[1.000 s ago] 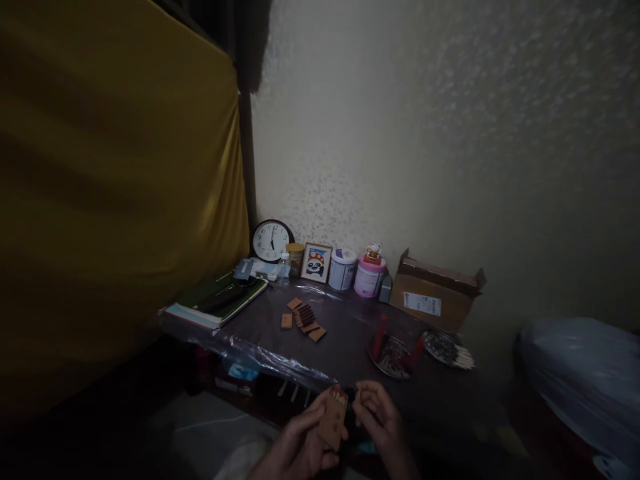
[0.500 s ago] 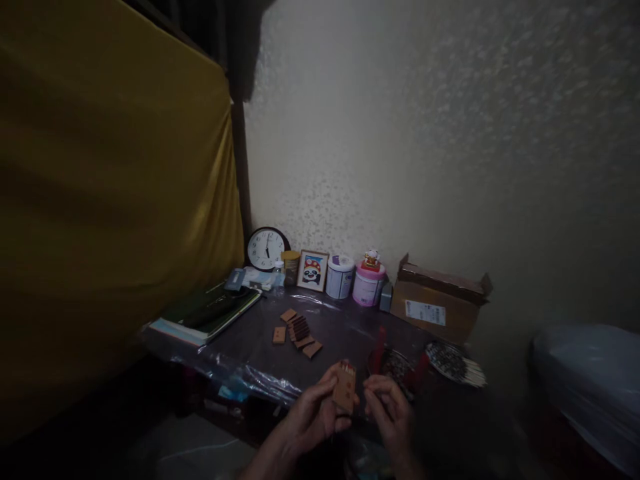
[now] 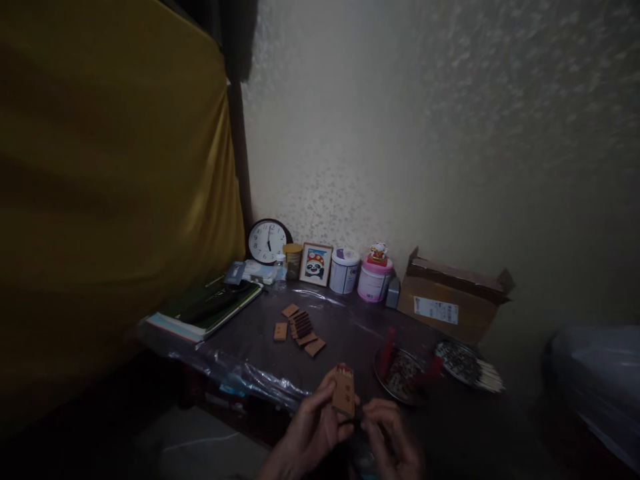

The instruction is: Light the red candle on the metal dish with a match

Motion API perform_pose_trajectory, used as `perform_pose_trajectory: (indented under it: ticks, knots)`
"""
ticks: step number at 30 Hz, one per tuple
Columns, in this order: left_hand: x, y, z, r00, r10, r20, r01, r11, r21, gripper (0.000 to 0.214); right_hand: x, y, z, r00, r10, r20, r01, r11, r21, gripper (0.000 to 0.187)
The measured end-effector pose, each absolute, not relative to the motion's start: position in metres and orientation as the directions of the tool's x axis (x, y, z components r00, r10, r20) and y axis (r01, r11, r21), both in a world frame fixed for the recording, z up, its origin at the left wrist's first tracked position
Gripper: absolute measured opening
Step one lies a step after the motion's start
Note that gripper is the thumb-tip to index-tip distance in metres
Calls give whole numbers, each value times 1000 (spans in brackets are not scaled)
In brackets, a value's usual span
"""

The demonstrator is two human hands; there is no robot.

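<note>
My left hand is closed round a small brown box with red tips showing at its open top, held upright over the near edge of the dark table. My right hand sits just to the right of the box, fingers curled near its lower end; whether they pinch anything is hidden in the dim light. Several flat brown boxes of the same kind lie in a loose pile further back on the table.
Two metal plates with sticks stand at the right. A clock, a framed picture, two tubs, a cardboard box line the wall. Books lie left, beside a yellow curtain.
The view has shifted a little. My left hand has kept hold of the box, now tilted more upright, and my right hand has dropped lower beside it.
</note>
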State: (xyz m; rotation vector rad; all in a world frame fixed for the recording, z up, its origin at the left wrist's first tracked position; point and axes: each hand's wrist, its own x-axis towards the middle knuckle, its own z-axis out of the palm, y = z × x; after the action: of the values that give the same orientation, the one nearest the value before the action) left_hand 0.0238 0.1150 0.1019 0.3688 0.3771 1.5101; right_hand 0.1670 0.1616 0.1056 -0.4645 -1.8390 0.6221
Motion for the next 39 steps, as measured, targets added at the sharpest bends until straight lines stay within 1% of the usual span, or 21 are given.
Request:
perform_pose_trajectory:
  ticks: [5,7,11,15,19,28,31,34,37,39]
  knots:
    - [24,109,109,17,996,87,-900,-23,435,37,161,151,111,-401,554,730,2,797,-604,7]
    - [24,108,110,10,995,102,-904,-34,427,36,159,149,112,-418,542,729,11,805,-593,7]
    - [24,107,111,9,995,98,-910,-33,413,36,158,149,111,-454,508,731,47,834,-550,10]
    - [23,106,111,5,995,97,-909,-36,414,38,159,150,109,-467,504,727,78,842,-534,9]
    - [24,105,110,-6,994,107,-911,-50,409,36,159,151,108,-446,502,741,76,847,-527,9]
    - [25,106,105,0,998,63,-911,-26,411,23,160,152,108,-422,506,752,95,850,-518,9]
    - [25,106,107,-5,999,54,-904,-27,426,20,158,151,110,-402,524,751,103,841,-532,9]
    - [25,106,111,-25,999,46,-890,-43,454,18,157,149,112,-342,536,772,95,837,-539,7]
    - [25,105,114,-53,998,41,-854,-67,515,17,155,148,112,-309,565,765,96,819,-566,3]
    - [25,104,115,-91,995,44,-821,-100,562,17,155,148,112,-323,577,750,109,810,-576,1]
